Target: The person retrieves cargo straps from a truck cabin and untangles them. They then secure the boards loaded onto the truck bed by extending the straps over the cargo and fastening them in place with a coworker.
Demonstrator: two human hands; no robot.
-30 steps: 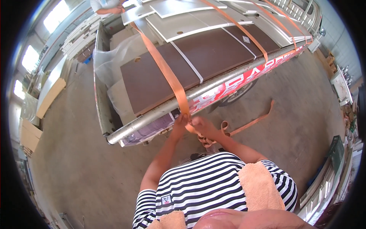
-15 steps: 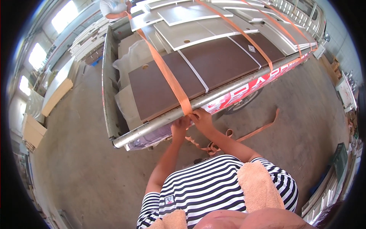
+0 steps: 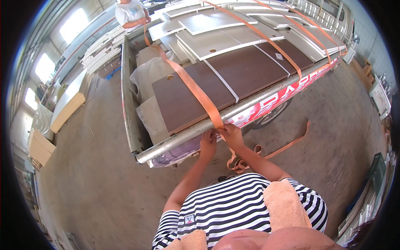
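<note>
An orange strap (image 3: 193, 88) runs across the load of a truck bed and over the metal side rail (image 3: 183, 141) nearest me. Just below that rail, my right hand (image 3: 232, 136) is closed on the strap at its right edge. My left hand (image 3: 208, 143) grips at the strap's left edge, its fingers bent and partly hidden. Under my hands the loose strap tail (image 3: 239, 166) hangs down and lies in loops on the floor. Beneath the strap rests a dark brown panel (image 3: 208, 89) bound with white bands.
White-edged panels (image 3: 218, 21) are piled across the bed, with more orange straps (image 3: 260, 31) over them. At the far left corner a person (image 3: 132, 16) holds the strap's other end. Stacked boards (image 3: 68, 108) stand to the left; a wheel (image 3: 273, 116) shows under the bed.
The truck sits slightly further right in my view, and more of the far person shows. Both my hands stay at the strap below the rail. The strap's far end now rises to the person's hand.
</note>
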